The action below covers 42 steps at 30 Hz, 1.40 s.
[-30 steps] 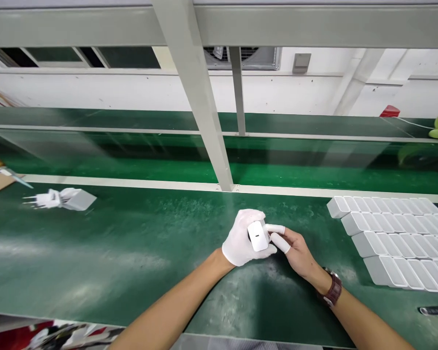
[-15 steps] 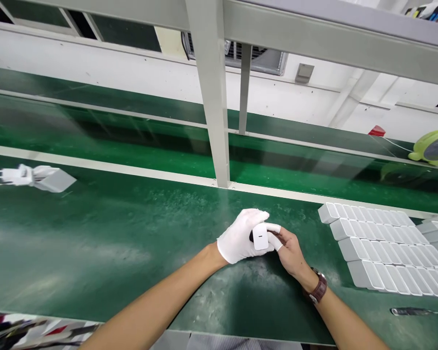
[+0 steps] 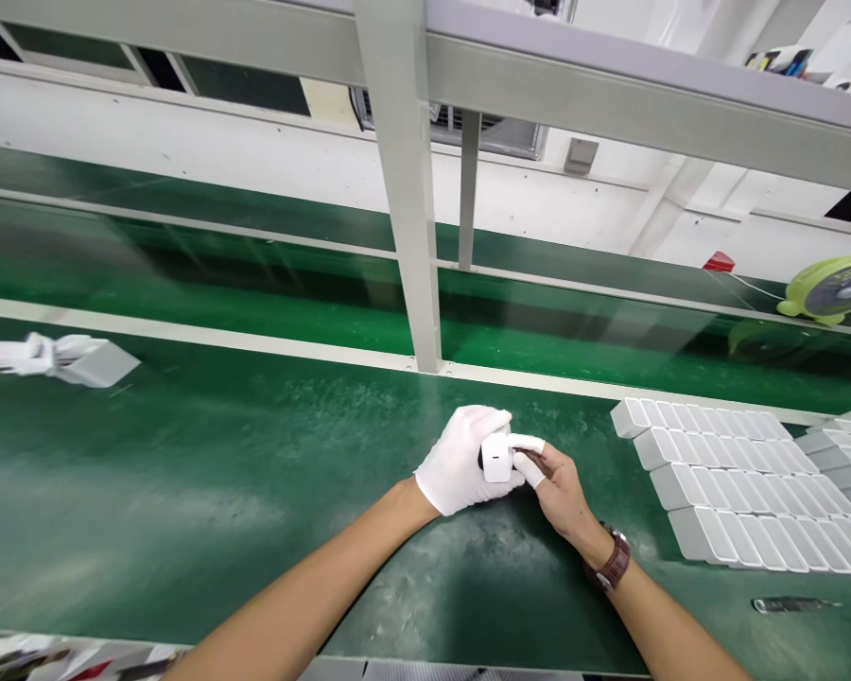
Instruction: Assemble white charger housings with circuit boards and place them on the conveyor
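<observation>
My left hand (image 3: 458, 463), in a white glove, is wrapped round a small white charger block (image 3: 496, 458) held just above the green belt (image 3: 205, 473). My right hand (image 3: 557, 487) is bare apart from white finger cots on the thumb and forefinger. Those two fingers pinch the right side of the same charger. A brown watch sits on my right wrist (image 3: 614, 563).
Rows of white charger blocks (image 3: 734, 482) lie on the belt at the right. A white plug and another block (image 3: 63, 357) lie at the far left. A grey upright post (image 3: 411, 189) stands behind my hands. A dark small tool (image 3: 794, 603) lies at the lower right; a green fan (image 3: 833, 288) stands far right.
The view has swung slightly, so the plug at the left sits nearer the frame's edge. My hands have stayed together on the charger, which has turned a little between the fingers.
</observation>
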Each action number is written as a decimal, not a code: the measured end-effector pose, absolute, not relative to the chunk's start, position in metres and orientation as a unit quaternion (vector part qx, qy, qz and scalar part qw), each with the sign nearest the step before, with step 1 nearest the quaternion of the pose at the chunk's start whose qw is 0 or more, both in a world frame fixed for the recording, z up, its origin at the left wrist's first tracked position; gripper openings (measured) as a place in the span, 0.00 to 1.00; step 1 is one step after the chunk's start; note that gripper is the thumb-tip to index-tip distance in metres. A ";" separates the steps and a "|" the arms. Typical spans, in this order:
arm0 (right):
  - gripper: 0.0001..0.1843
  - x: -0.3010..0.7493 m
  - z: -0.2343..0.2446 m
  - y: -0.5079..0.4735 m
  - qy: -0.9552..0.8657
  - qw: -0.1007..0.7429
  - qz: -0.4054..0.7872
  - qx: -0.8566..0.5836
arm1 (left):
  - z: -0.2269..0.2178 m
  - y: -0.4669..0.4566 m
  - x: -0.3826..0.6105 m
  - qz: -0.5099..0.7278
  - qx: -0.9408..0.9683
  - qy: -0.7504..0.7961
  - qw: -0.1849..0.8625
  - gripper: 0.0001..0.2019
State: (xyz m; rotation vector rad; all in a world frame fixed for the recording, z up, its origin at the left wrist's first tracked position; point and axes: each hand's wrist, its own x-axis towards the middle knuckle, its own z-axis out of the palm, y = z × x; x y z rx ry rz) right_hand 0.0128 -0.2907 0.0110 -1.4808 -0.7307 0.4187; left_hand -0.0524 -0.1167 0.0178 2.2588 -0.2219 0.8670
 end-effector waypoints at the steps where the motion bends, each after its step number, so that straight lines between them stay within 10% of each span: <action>1: 0.13 0.014 0.011 -0.290 -0.325 0.669 0.173 -0.646 | 0.019 -0.117 -0.053 0.341 0.871 -0.070 0.346 0.25; 15: 0.13 0.018 0.002 -0.292 -0.335 0.719 0.055 -0.606 | -0.015 -0.110 -0.046 0.278 0.911 0.008 0.305 0.34; 22: 0.40 0.018 -0.002 -0.289 -0.227 0.751 0.269 -0.559 | -0.002 -0.118 -0.050 0.282 0.907 -0.016 0.311 0.28; 30: 0.12 0.012 0.015 -0.285 -0.096 0.814 0.409 -0.400 | 0.001 -0.129 -0.062 0.340 0.861 -0.003 0.379 0.38; 42: 0.12 0.011 0.015 -0.285 -0.042 0.788 0.485 -0.378 | 0.003 -0.133 -0.069 0.324 0.820 -0.012 0.471 0.43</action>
